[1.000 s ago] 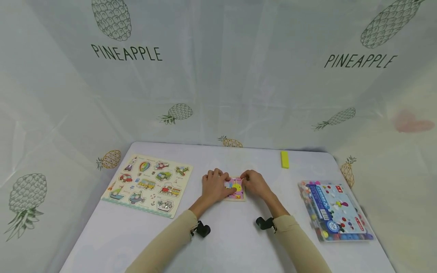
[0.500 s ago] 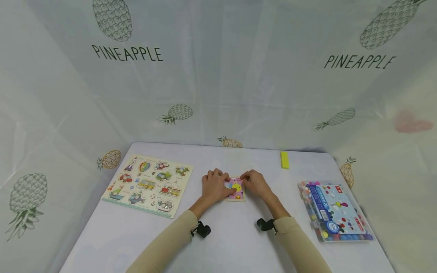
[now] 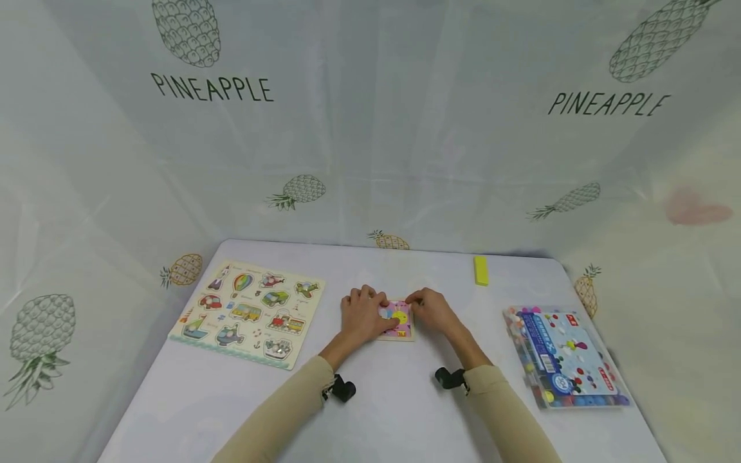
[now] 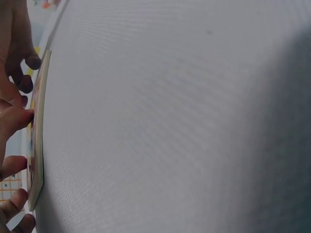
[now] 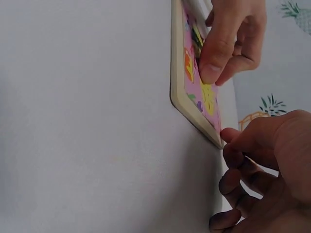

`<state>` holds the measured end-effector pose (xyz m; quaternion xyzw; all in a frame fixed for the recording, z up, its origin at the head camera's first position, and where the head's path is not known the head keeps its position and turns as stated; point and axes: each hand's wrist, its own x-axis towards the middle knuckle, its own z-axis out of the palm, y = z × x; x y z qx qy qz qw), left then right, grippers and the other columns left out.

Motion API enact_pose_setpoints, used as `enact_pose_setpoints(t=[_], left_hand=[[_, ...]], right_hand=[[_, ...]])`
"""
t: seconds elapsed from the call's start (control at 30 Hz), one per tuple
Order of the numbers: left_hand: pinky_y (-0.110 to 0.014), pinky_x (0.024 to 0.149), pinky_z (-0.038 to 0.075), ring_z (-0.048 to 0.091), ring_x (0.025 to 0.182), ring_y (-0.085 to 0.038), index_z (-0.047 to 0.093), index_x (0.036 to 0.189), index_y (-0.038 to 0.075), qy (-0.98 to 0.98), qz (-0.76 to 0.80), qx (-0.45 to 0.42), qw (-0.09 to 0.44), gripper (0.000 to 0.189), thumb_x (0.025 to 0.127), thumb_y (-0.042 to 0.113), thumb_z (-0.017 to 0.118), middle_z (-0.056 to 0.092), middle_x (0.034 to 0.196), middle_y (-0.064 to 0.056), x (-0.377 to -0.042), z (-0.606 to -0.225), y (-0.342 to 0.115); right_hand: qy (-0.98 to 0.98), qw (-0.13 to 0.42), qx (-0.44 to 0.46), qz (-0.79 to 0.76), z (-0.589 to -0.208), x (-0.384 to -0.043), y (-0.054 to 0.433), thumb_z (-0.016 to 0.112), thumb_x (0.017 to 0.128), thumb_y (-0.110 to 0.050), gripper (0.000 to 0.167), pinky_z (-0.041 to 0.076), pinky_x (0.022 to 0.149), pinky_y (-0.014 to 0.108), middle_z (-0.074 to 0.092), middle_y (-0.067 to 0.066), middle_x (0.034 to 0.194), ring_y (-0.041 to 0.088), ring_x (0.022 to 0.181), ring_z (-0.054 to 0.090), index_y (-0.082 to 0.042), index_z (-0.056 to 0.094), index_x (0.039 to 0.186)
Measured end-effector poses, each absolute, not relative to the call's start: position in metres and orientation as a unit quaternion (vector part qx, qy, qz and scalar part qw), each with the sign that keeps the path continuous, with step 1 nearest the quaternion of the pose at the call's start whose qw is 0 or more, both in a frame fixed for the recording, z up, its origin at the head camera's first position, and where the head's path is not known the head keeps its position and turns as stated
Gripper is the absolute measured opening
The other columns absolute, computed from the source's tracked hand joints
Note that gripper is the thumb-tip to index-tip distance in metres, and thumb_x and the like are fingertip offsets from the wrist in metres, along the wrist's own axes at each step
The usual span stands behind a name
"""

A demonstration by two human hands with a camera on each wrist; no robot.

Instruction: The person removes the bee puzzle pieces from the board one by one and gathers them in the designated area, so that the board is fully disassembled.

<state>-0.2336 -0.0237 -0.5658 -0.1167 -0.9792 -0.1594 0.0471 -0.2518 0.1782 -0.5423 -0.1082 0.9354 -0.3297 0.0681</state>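
A small square wooden puzzle (image 3: pixel 403 332) with a pink picture and pale rim lies flat on the table between both hands. My left hand (image 3: pixel 360 315) holds its left side: in the right wrist view the thumb presses on the yellow part of the picture (image 5: pixel 208 98). Bent fingers of that hand reach the puzzle's far and left edges in the left wrist view. At the far right corner, my right hand (image 3: pixel 433 312) pinches the rim with thumb and index fingertips, its other fingers curled beneath. Part of the picture is hidden under the left hand.
A larger board with vehicle pictures (image 3: pixel 246 313) lies to the left. On the right is a clear case of colourful balls with a blue label (image 3: pixel 570 357). A yellow block (image 3: pixel 481 271) sits near the table's back edge, before a pineapple-print curtain (image 3: pixel 370 128).
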Motion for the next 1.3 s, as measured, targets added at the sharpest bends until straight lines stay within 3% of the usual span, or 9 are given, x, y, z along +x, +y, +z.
enact_pose_setpoints(t=[0.2,0.47,0.7,0.9,1.3], left_hand=[[-0.056,0.093,0.037,0.046,0.115,-0.033,0.064,0.103,0.030,-0.978,-0.165,-0.118,0.042,0.048,0.077,0.071,0.071,0.051,0.120,-0.003,-0.234,-0.566,-0.024],[-0.055,0.092,0.038,0.047,0.115,-0.033,0.065,0.104,0.031,-0.979,-0.158,-0.119,0.050,0.049,0.077,0.072,0.070,0.052,0.121,-0.002,-0.235,-0.564,-0.023],[-0.055,0.094,0.037,0.046,0.116,-0.034,0.066,0.107,0.030,-0.979,-0.161,-0.121,0.043,0.050,0.078,0.071,0.070,0.052,0.122,-0.004,-0.233,-0.563,-0.023],[-0.055,0.095,0.036,0.045,0.117,-0.033,0.066,0.108,0.030,-0.979,-0.164,-0.119,0.038,0.049,0.079,0.070,0.070,0.052,0.123,-0.003,-0.230,-0.562,-0.023],[-0.055,0.094,0.035,0.044,0.116,-0.033,0.066,0.107,0.030,-0.977,-0.170,-0.118,0.039,0.049,0.079,0.069,0.071,0.051,0.123,-0.003,-0.229,-0.562,-0.025]], right_hand=[[0.927,0.082,-0.102,-0.352,-0.542,-0.253,0.178,0.057,0.095,-0.006,0.018,0.049,0.084,0.043,0.069,0.012,0.110,0.022,0.093,0.057,-0.006,0.074,0.102],[0.922,0.092,-0.068,-0.371,-0.536,-0.250,0.180,0.054,0.098,-0.012,0.024,0.042,0.071,0.033,0.069,0.009,0.108,0.022,0.090,0.055,-0.007,0.076,0.105],[0.877,0.173,-0.040,-0.446,-0.525,-0.243,0.186,0.051,0.101,-0.015,0.031,0.040,0.071,0.032,0.066,0.011,0.102,0.022,0.089,0.053,-0.001,0.073,0.118],[0.789,0.223,0.014,-0.572,-0.519,-0.243,0.192,0.052,0.104,-0.015,0.034,0.054,0.086,0.035,0.071,0.019,0.113,0.027,0.100,0.069,0.008,0.062,0.127],[0.718,0.263,0.032,-0.644,-0.510,-0.251,0.198,0.052,0.104,-0.014,0.041,0.053,0.096,0.040,0.063,0.031,0.125,0.033,0.109,0.069,0.015,0.052,0.133]])
